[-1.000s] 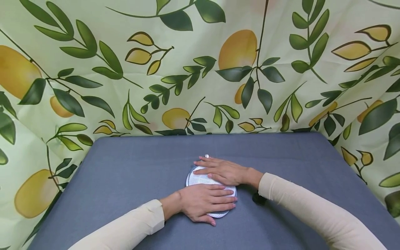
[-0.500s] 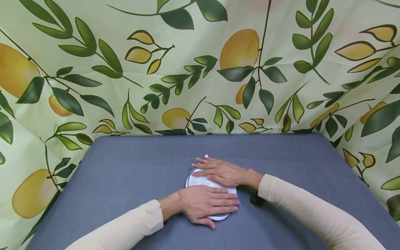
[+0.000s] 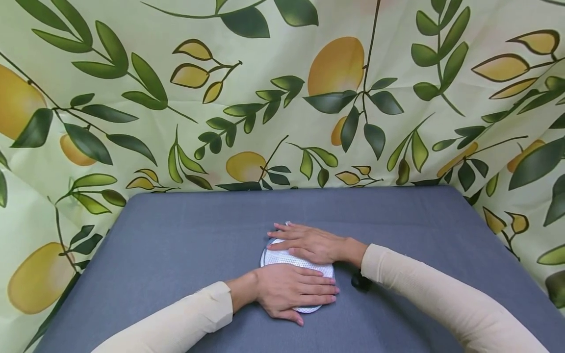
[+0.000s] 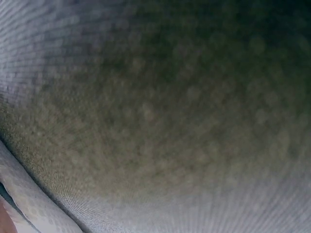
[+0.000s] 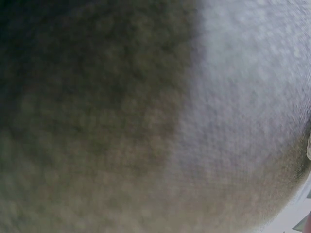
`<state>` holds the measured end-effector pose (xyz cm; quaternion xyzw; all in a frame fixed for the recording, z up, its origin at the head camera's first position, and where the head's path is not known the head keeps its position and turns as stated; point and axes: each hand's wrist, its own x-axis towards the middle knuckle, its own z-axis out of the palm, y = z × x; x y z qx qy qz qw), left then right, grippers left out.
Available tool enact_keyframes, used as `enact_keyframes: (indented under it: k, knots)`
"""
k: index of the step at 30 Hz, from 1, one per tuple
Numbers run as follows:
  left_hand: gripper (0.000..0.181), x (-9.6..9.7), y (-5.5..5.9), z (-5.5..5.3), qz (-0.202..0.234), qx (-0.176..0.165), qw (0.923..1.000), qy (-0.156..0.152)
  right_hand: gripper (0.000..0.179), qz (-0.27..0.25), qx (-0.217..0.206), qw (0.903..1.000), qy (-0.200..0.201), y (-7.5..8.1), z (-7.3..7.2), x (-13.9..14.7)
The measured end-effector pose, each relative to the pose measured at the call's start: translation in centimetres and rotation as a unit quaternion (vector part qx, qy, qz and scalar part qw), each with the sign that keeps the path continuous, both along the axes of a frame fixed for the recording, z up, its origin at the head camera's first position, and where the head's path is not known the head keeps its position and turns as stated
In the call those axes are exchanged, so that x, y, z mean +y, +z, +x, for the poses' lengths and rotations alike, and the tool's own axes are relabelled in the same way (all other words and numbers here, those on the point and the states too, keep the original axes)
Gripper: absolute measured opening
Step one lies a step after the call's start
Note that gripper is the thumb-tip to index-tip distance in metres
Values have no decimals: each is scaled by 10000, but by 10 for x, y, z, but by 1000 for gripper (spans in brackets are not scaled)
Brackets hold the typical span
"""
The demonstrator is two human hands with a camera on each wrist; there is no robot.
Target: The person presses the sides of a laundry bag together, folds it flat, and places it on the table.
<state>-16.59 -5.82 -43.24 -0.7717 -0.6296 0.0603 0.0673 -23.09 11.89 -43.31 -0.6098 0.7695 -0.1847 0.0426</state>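
A round, flat white mesh bag [image 3: 275,257] with grey trim lies on the table in the head view, a small white tab at its far edge. My left hand [image 3: 295,291] rests palm down across its near half, fingers straight and pointing right. On the far half lies my right hand [image 3: 309,243], also flat, with fingers extended to the left. Between the hands a strip of mesh shows; the rest is largely covered. The left wrist view has the white mesh edge [image 4: 34,199] in its lower left corner, and blurred grey cloth fills most of both wrist views.
A grey cloth-covered table [image 3: 198,235] spreads around the hands. Behind it and at both sides hangs a curtain [image 3: 265,117] printed with lemons and leaves. A small black device [image 3: 361,282] sits under the right wrist.
Both hands stay flat on the mesh bag. The right fingertips have slid slightly left and the left fingertips slightly right. The head view has shifted a little.
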Motion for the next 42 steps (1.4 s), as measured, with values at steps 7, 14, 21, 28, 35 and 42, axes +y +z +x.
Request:
enact_keyframes:
  k: [7, 14, 21, 28, 35, 42]
  knots:
    - [75, 3, 3, -1, -26, -85, 9999, -52, 45, -4, 131, 9999, 28, 4, 0, 2]
    - [77, 2, 5, 0, -63, -187, 9998, -44, 45, 28, 165, 9998, 65, 6, 0, 0]
    - [78, 1, 6, 3, -33, -80, 10000, -11, 45, 2, 205, 9998, 28, 6, 3, -1]
    - [77, 5, 8, 9, 11, 221, 9996, 145, 45, -141, 348, 9993, -54, 10, 8, 3]
    - [78, 2, 14, 21, 230, 256, 9984, 451, 45, -503, 362, 9978, -223, 17, 13, 0]
    - [75, -12, 25, 36, 1180, 355, 9875, 980, 44, -1125, -145, 9875, -1091, 30, 23, 9]
